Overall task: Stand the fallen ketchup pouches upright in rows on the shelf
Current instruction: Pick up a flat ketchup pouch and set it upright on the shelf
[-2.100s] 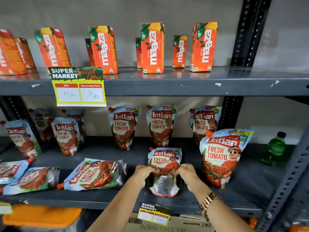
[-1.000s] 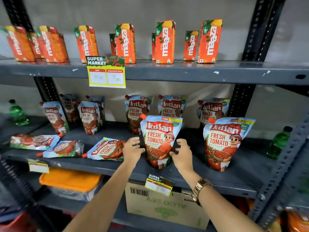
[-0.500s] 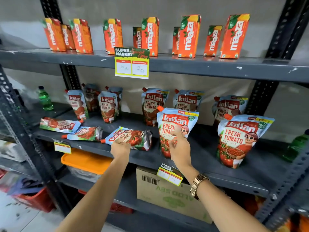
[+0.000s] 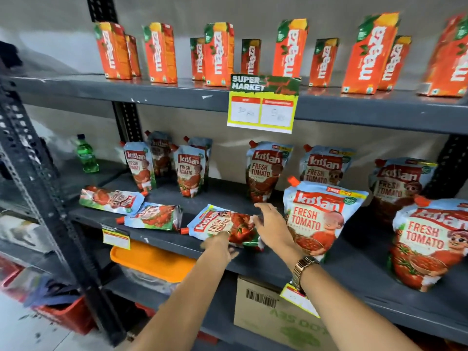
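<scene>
Both hands reach a fallen ketchup pouch [image 4: 222, 225] lying flat near the shelf's [image 4: 162, 239] front edge. The left hand [image 4: 220, 245] touches its near side, fingers together; the right hand [image 4: 272, 228] hovers at its right end, fingers spread apart, beside an upright pouch [image 4: 319, 219]
</scene>
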